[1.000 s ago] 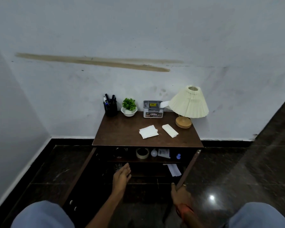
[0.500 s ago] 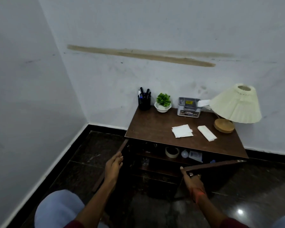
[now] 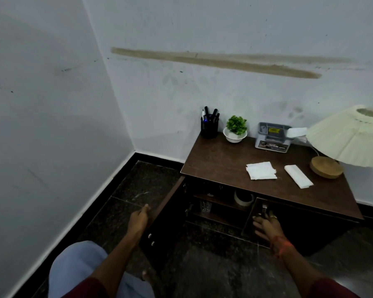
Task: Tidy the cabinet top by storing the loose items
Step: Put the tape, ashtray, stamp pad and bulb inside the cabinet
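A low brown cabinet (image 3: pixel 228 160) stands against the wall. Two folded white napkins lie on its top: a square one (image 3: pixel 261 170) and a long one (image 3: pixel 298 176). My left hand (image 3: pixel 139 220) grips the upper edge of the left door (image 3: pixel 166 211), which stands wide open. My right hand (image 3: pixel 266 226) lies flat against the front of the right door (image 3: pixel 299 224), which is nearly closed. Between the doors I see a tape roll (image 3: pixel 243 198) on the inner shelf.
At the back of the top stand a black pen holder (image 3: pixel 209 126), a small potted plant (image 3: pixel 235 130), a grey box (image 3: pixel 272 137) and a cream pleated lamp (image 3: pixel 351 134) on a wooden base. Dark tiled floor lies to the left; a corner wall is close.
The right door has swung from wide open to nearly closed under my right hand. My left hand has moved onto the left door's edge. My view has turned left.
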`<state>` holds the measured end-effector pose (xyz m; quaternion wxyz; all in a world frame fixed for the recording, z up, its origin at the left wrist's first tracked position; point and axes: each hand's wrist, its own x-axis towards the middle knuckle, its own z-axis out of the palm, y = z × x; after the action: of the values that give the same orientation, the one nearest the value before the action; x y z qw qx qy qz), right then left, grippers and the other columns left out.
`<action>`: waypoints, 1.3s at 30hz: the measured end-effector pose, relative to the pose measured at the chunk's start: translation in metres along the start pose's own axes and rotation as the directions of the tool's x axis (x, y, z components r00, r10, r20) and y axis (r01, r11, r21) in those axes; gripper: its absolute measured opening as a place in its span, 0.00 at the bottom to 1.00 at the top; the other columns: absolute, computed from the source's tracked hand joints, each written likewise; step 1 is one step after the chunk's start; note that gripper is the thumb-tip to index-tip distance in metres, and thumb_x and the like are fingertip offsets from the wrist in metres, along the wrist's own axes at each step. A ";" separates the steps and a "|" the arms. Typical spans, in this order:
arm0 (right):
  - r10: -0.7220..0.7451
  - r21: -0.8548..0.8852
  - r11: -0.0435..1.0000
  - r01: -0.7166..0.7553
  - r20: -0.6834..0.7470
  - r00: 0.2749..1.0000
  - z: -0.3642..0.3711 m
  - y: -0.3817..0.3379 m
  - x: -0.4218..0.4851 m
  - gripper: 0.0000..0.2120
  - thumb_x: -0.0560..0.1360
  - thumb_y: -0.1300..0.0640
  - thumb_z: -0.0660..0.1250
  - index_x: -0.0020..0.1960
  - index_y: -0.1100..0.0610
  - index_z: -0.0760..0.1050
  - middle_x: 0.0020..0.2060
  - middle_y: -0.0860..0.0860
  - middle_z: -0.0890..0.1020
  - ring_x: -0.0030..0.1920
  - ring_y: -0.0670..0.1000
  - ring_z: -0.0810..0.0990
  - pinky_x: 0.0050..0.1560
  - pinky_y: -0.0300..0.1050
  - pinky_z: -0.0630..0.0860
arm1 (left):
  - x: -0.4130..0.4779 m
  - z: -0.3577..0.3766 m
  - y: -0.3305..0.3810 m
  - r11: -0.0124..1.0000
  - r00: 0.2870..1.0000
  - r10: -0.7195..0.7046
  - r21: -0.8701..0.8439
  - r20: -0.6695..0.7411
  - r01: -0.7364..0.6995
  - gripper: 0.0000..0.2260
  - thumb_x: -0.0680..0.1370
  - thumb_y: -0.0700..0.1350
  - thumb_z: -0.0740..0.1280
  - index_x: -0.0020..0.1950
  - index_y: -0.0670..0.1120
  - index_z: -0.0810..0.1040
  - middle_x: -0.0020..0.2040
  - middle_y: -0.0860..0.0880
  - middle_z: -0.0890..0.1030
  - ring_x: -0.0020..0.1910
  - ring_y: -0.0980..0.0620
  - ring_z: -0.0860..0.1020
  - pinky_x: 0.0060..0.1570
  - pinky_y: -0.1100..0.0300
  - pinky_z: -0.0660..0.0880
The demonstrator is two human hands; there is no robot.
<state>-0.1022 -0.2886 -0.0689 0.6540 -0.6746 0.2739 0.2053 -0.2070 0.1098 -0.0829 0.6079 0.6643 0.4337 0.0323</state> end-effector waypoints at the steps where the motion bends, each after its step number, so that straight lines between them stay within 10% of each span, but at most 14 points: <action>1: -0.001 0.005 1.000 0.001 0.013 1.000 -0.001 -0.002 -0.002 0.25 0.78 0.66 0.60 0.73 0.55 0.60 0.62 0.58 0.76 0.67 0.60 0.73 0.64 0.57 0.70 | 0.013 -0.002 -0.011 0.999 1.000 -0.011 0.034 0.001 0.011 0.19 0.76 0.57 0.64 0.38 0.44 0.84 0.45 0.41 0.85 0.47 0.43 0.83 0.60 0.45 0.76; 10: 0.023 0.019 1.000 -0.025 0.076 0.997 0.006 0.024 -0.011 0.30 0.78 0.63 0.62 0.76 0.51 0.56 0.66 0.58 0.75 0.65 0.58 0.75 0.57 0.51 0.72 | -0.051 -0.012 0.015 0.960 0.998 -0.048 0.274 -0.035 0.056 0.26 0.81 0.57 0.57 0.55 0.35 0.81 0.57 0.35 0.80 0.54 0.40 0.79 0.55 0.54 0.72; 16: 0.060 -0.024 0.998 -0.057 0.126 0.990 0.019 0.060 -0.027 0.33 0.77 0.62 0.65 0.77 0.50 0.54 0.59 0.55 0.77 0.54 0.53 0.76 0.40 0.42 0.72 | -0.086 -0.007 0.015 0.863 0.997 0.059 0.499 0.048 -0.075 0.23 0.83 0.54 0.54 0.36 0.44 0.76 0.37 0.45 0.78 0.43 0.46 0.77 0.46 0.60 0.66; 20: 0.099 -0.074 0.993 -0.088 0.157 0.983 0.021 0.084 -0.035 0.31 0.76 0.62 0.66 0.75 0.52 0.58 0.57 0.54 0.78 0.52 0.53 0.76 0.39 0.42 0.71 | -0.100 0.002 0.013 0.812 0.991 0.055 0.573 0.120 -0.114 0.23 0.83 0.56 0.53 0.48 0.42 0.81 0.49 0.41 0.82 0.50 0.44 0.81 0.47 0.59 0.71; 33: 0.107 -0.119 0.989 -0.089 0.152 0.983 -0.001 0.138 -0.060 0.28 0.74 0.62 0.68 0.72 0.54 0.64 0.61 0.59 0.79 0.49 0.57 0.81 0.34 0.39 0.69 | -0.153 0.061 0.008 0.707 0.962 0.061 0.668 0.266 -0.230 0.24 0.81 0.60 0.53 0.35 0.47 0.76 0.42 0.48 0.81 0.44 0.50 0.78 0.43 0.62 0.68; 39: 0.065 -0.181 0.983 -0.034 0.167 0.984 -0.007 0.160 -0.055 0.30 0.71 0.66 0.72 0.71 0.61 0.67 0.47 0.53 0.74 0.39 0.47 0.75 0.28 0.29 0.71 | -0.169 0.096 0.011 0.734 0.941 0.007 0.638 0.339 -0.235 0.22 0.81 0.61 0.53 0.38 0.50 0.78 0.49 0.46 0.81 0.54 0.47 0.79 0.51 0.61 0.69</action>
<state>-0.2472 -0.2892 -0.1563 0.6071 -0.7028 0.2136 0.3030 -0.2511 -0.0681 -0.0163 0.3859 0.8613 0.2692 -0.1915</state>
